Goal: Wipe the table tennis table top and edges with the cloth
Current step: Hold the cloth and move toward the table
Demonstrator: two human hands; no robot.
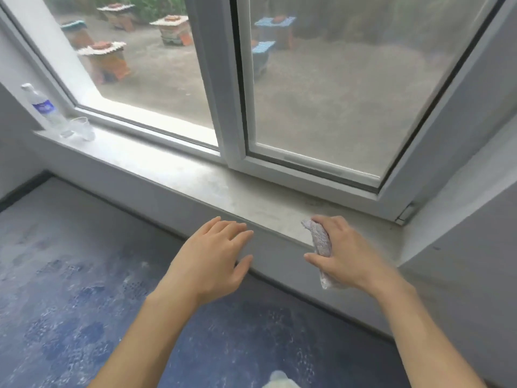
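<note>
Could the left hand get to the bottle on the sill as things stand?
Probably not without stepping over. The left hand is free near the sill edge, and nothing blocks the way, but the bottle stands at the far left end.

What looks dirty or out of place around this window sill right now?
The blue surface below the window sill is smeared with whitish dust and shoe-print marks. The sill looks dusty near the cloth gripped by the right hand. Nothing looks spilled or broken.

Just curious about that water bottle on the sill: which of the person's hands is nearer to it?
Left. The left hand rests at the sill's front edge, well right of the bottle; the right hand, gripping the cloth, is farther right.
</note>
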